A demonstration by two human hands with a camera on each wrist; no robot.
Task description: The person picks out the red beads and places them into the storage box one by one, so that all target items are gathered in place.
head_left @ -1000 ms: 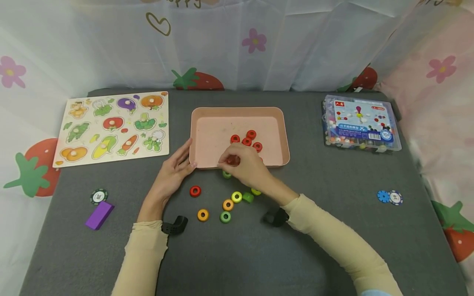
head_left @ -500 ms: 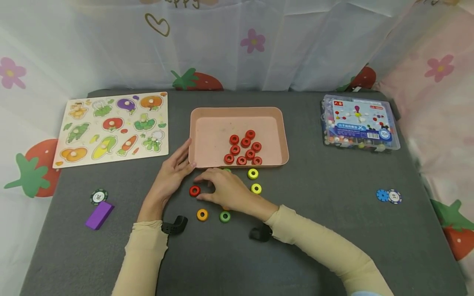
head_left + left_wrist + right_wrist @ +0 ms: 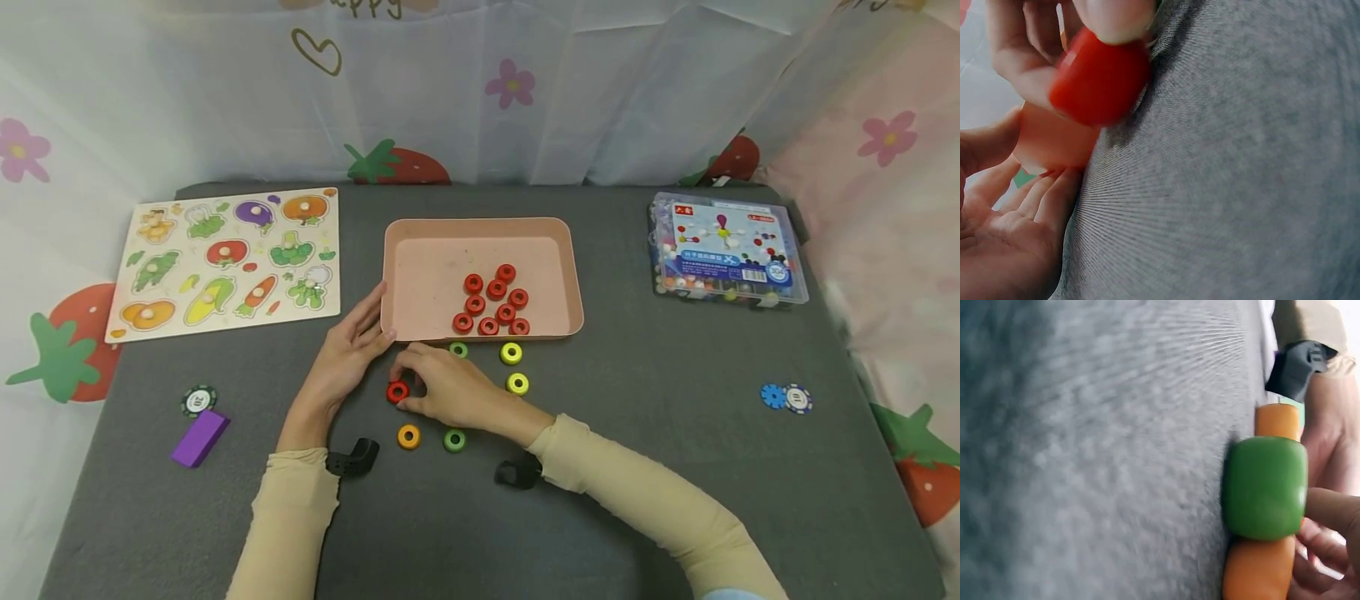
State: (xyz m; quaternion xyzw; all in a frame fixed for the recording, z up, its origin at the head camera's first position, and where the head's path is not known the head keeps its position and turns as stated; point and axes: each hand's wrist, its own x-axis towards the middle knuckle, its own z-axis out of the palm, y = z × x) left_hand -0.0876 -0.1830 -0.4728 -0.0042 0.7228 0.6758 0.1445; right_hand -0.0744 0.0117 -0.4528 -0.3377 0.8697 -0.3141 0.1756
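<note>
A red bead [image 3: 397, 392] with a hole through it is pinched between the thumb and a finger of my right hand [image 3: 450, 387], in front of the pink tray [image 3: 427, 279]. In the left wrist view this red bead [image 3: 1100, 81] looks tipped on its side. My left hand [image 3: 341, 354] rests against the tray's left front corner with its fingers extended. Several red beads [image 3: 496, 289] lie in the tray's right half. Near my right hand are an orange bead [image 3: 408, 437] and a green bead [image 3: 454, 440]. The right hand hides some beads under it.
Two yellow beads [image 3: 517, 383] and a green bead [image 3: 458, 350] lie before the tray. A vegetable puzzle board [image 3: 225, 262] is at the left, a clear lidded box [image 3: 727, 250] at the right. A purple block [image 3: 200, 438] and poker chips [image 3: 798, 399] lie farther out.
My right hand has come from over the tray leftward and nearer to the red bead on the table. Its fingers have closed on that bead. The left hand has stayed at the tray.
</note>
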